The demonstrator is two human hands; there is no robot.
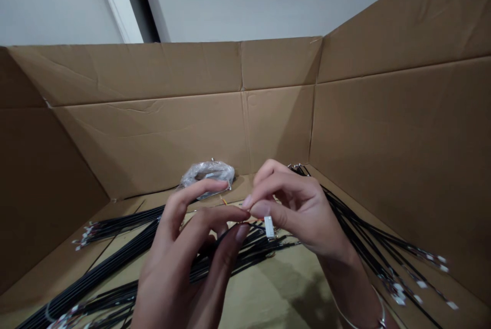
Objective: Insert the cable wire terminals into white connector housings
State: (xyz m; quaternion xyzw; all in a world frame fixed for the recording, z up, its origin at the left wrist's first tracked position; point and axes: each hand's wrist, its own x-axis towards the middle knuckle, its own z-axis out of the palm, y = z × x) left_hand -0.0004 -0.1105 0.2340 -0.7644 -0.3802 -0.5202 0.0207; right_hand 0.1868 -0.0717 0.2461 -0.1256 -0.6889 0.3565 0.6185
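My right hand [303,211] is raised at the centre, thumb and fingers pinched on a small white connector [269,226] at the end of a black cable. My left hand [192,252] meets it from the left, fingertips pinched at the same spot, touching thin wires by the connector; the black cable [230,232] curves under its fingers. Both hands hover above a spread of black cables [115,262] lying on the floor of a large cardboard box.
Tall cardboard walls [383,139] enclose the space on three sides. More black cables with white connectors [399,267] run along the right wall. A crumpled clear plastic bag [209,173] lies at the back. White wall shows above the box.
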